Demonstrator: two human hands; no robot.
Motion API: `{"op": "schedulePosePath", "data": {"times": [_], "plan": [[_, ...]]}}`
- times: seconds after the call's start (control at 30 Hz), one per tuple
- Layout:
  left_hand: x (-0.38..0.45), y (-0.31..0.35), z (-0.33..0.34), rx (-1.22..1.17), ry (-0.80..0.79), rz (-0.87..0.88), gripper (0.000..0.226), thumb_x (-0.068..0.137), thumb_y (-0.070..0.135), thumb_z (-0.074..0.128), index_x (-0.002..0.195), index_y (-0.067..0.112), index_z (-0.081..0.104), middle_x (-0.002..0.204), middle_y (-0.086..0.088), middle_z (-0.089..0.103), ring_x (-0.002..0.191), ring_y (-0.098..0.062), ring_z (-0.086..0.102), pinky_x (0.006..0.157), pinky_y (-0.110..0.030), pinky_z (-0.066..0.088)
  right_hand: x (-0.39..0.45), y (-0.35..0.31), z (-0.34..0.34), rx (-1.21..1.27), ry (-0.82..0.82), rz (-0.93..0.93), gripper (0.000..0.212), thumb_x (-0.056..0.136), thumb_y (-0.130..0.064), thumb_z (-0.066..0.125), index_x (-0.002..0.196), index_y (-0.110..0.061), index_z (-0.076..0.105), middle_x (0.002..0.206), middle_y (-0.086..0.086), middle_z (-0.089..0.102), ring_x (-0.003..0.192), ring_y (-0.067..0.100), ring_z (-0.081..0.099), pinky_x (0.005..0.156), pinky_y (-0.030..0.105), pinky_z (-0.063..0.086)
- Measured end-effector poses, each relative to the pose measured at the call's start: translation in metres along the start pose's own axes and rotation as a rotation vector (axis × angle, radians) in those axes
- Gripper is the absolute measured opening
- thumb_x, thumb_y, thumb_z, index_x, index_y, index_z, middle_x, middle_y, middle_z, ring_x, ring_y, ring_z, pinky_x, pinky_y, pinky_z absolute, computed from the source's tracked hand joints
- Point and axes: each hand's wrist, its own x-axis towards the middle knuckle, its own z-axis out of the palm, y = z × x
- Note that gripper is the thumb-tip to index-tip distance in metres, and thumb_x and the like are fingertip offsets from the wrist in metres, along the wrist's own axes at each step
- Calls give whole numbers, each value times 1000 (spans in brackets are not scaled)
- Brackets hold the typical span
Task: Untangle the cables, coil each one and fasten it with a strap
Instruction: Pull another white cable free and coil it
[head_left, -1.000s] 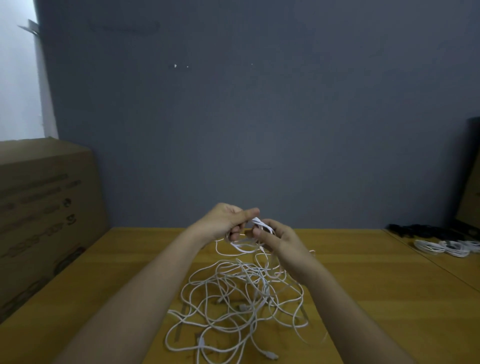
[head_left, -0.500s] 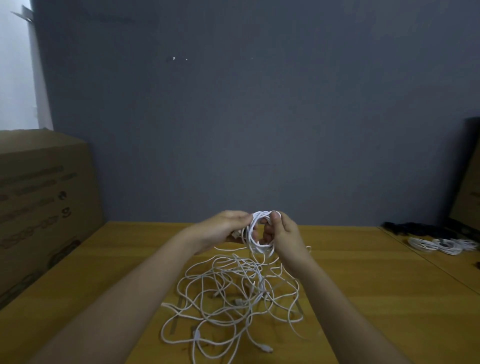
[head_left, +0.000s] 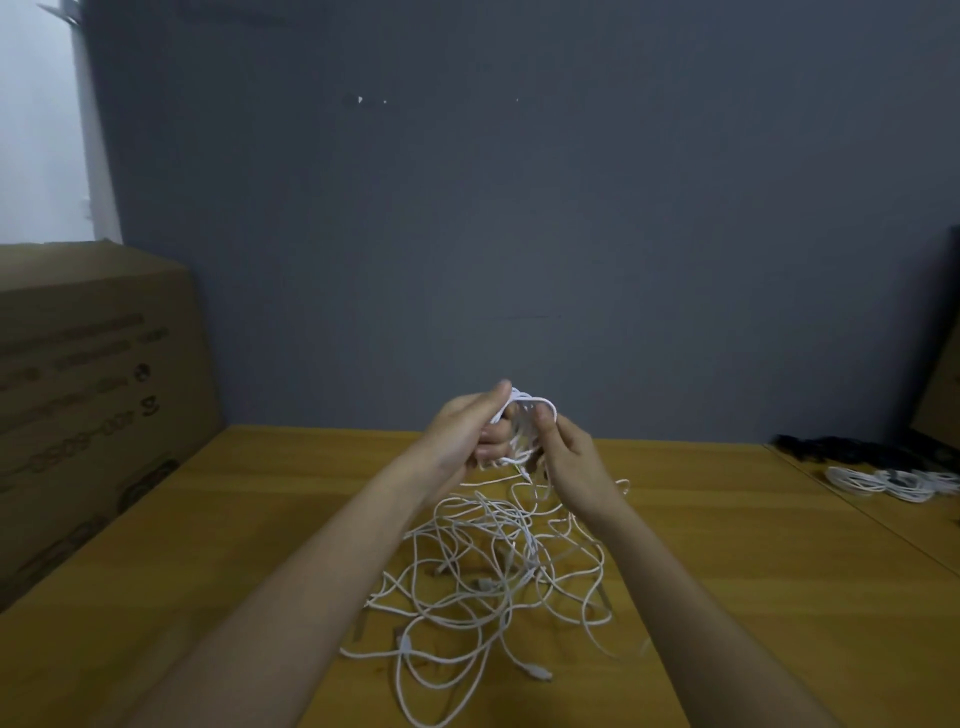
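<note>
A tangle of white cables (head_left: 493, 577) lies spread on the wooden table (head_left: 727, 545) in front of me. Above its far side I hold a small white coil (head_left: 524, 421) in the air between both hands. My left hand (head_left: 467, 436) grips the coil's left side, thumb on top. My right hand (head_left: 566, 462) pinches its right side with thumb and fingers. The coil's free length hangs down into the tangle. A white plug end (head_left: 537, 673) lies at the tangle's near edge.
A large cardboard box (head_left: 88, 395) stands on the left of the table against the grey wall. At the far right lie coiled white cables (head_left: 893, 480) and a heap of black straps (head_left: 857, 449). A dark object stands at the right edge.
Both hands have risen slightly with the coil. The coil has grown by another loop and now stands more upright between the hands.
</note>
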Motion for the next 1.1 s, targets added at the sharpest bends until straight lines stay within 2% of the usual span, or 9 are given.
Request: {"op": "schedulePosePath", "data": {"times": [0.17, 0.23, 0.43, 0.57, 0.7, 0.8, 0.93, 1.03, 1.1], "plan": [[7, 8, -27, -134, 206, 34, 33, 102, 28, 39, 72, 16, 41, 41, 13, 25, 33, -2, 20, 58, -27, 23, -6, 12, -22, -101, -25, -31, 48, 72, -72, 58, 89, -29, 71, 68, 8, 54, 65, 8, 49, 62, 24, 40], [10, 8, -34, -229, 273, 30, 34, 103, 26, 37, 71, 16, 40, 40, 13, 24, 32, -2, 20, 58, -24, 28, -7, 16, -26, -197, -66, -51, 41, 72, -67, 61, 91, -32, 70, 63, -6, 44, 62, 8, 41, 62, 29, 35], [11, 28, -48, -520, 399, 114, 33, 103, 22, 38, 72, 14, 43, 44, 9, 27, 33, -2, 22, 35, -12, 27, -19, 41, -31, -511, -87, -54, 36, 91, -48, 52, 69, -21, 51, 61, -12, 44, 59, 8, 42, 60, 38, 38], [9, 29, -45, -437, 368, 156, 34, 104, 28, 37, 72, 16, 41, 47, 8, 30, 39, -4, 26, 42, -14, 30, -26, 41, -25, -420, -43, 28, 49, 97, -49, 39, 67, -13, 48, 59, -6, 46, 57, 13, 43, 60, 37, 37], [13, 27, -24, -451, 323, 169, 28, 104, 24, 36, 81, 12, 47, 61, 3, 54, 42, -7, 44, 59, -24, 42, -27, 29, -3, -776, -146, 66, 49, 101, -43, 28, 70, -15, 55, 73, 3, 64, 73, 24, 59, 67, 37, 43], [16, 21, -8, -337, 296, 204, 25, 104, 17, 35, 88, 6, 51, 68, 1, 69, 55, -9, 64, 68, -27, 48, -36, 24, 16, -1102, -315, -89, 38, 99, -38, 30, 73, -20, 49, 86, 12, 67, 79, 34, 60, 62, 33, 35], [21, 6, 3, 25, 263, 273, 17, 104, 13, 34, 91, 7, 44, 105, -14, 64, 81, -21, 70, 63, -17, 49, -44, 6, 22, -1202, -433, -484, 34, 95, -29, 44, 64, -16, 42, 68, 9, 63, 59, 32, 58, 53, 29, 33], [21, -11, 0, 399, 197, 253, 18, 103, 13, 37, 86, 12, 33, 118, -16, 55, 89, -38, 67, 65, -26, 55, -45, -10, 8, -1113, -356, -757, 29, 85, -18, 64, 60, -11, 51, 56, 6, 56, 47, 26, 52, 45, 28, 34], [16, -20, -5, 649, 102, 200, 18, 103, 19, 38, 88, 15, 30, 107, -3, 60, 81, -25, 70, 71, -31, 55, -43, -18, -5, -1073, -254, -814, 20, 87, -18, 63, 69, -10, 61, 60, 3, 59, 50, 23, 53, 46, 26, 33]]}}
